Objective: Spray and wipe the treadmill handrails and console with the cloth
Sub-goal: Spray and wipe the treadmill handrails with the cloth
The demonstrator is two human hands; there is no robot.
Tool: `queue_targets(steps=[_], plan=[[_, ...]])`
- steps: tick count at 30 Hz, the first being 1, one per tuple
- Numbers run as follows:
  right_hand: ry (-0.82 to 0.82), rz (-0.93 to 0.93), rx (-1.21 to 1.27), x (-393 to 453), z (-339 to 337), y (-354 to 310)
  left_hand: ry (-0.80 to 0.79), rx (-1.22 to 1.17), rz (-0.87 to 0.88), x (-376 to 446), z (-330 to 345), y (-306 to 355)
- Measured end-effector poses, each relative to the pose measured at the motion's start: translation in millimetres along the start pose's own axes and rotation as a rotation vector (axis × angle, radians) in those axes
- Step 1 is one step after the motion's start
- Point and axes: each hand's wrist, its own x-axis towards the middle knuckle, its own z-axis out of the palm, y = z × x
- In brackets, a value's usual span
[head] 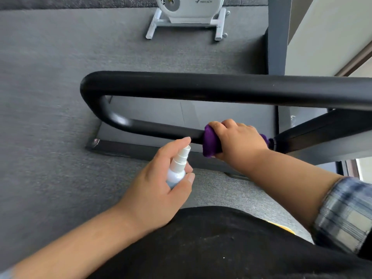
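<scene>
right now, from the head view, the person looks down at a black handrail [201, 85] that runs across and bends round at the left end into a lower bar [157, 128].

the right hand [239, 139] is curled over a purple cloth [210, 142] and presses it round the lower bar, close to where that bar meets the slanted black frame [314, 127]. the cloth wraps the bar and a bit of it pokes out on the far side of the hand too.

the left hand [161, 186] holds a small white spray bottle [178, 168]. its fingers are curled round the bottle, and the first finger sits on top of the nozzle, as if ready to push. the nozzle points toward the bar, just beside the cloth. no spray can be seen in the air, so it is hard to say if it is squirting.

this looks like the handrail part of the job, the spray-and-rub step on the lower bar. the console cannot be seen here, so that part may well be left to do.

next, the finger would need to push the nozzle down, so the wet lands on the bare bar left of the cloth. then the cloth hand would need to slide along the bar toward the bend, holding snug all the way round.

further off, a white exercise machine [191, 11] stands on the grey floor [50, 77].
</scene>
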Motion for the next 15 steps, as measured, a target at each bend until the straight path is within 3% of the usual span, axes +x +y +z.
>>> queue_targets(steps=[15], plan=[[0.08, -0.06, 0.013, 75, 1, -119, -0.024, -0.003, -0.003, 4, -88, -68]])
